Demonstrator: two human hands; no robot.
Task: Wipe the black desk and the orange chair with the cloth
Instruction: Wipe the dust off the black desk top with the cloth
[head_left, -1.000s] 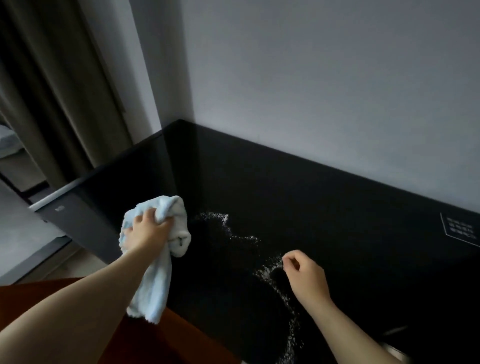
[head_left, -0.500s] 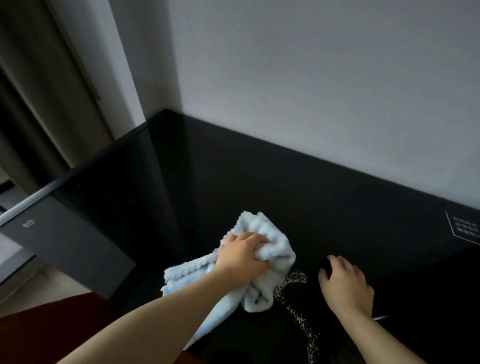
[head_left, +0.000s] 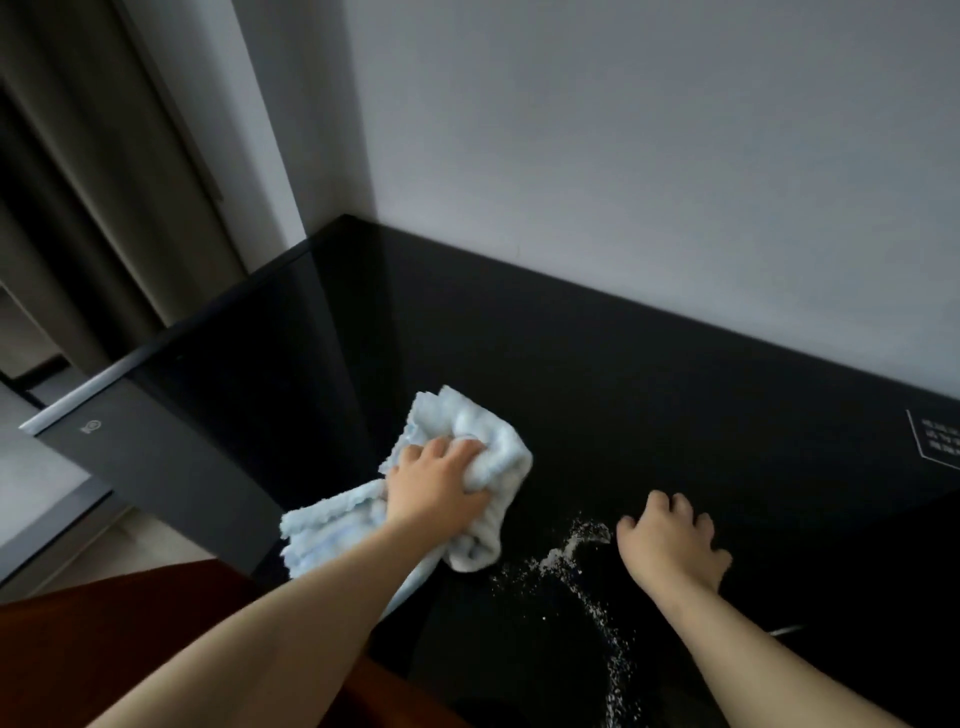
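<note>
Pale grey wall (head_left: 623, 156) rises behind a glossy black bench (head_left: 649, 374), whose top runs from a far corner at the left toward the right edge of the view. At the left, brown curtains (head_left: 104, 182) hang past the wall's end, and light flooring (head_left: 36, 499) shows below the bench's dark side panel (head_left: 171, 478), which carries a small pale logo. Low at the left, just beside the bench's near edge, sits the orange chair (head_left: 130, 623), dark reddish in this dim light and partly covered by the left forearm.

The left hand (head_left: 431, 483) grips a light blue cloth (head_left: 488, 436) on the benchtop, near the middle of the view. Its fingers (head_left: 457, 449) are curled tight into the bunched fabric, knuckles up, pressing the wad against the black surface. A looser flap of the cloth trails back toward the near edge, under the wrist and forearm.

Just right of the cloth lies a scatter of white powder (head_left: 584, 538), thickest in a small curl between the two hands, then thinning into a speckled trail toward the bottom of the view.

The right hand (head_left: 670, 540) rests on the bench just beside that curl, apart from the cloth. Its fingers (head_left: 657, 501) are loosely bent and slightly spread, tips down on the surface, holding nothing.

Far right on the benchtop, a white-outlined printed label (head_left: 935, 441) shows text too small to read
</note>
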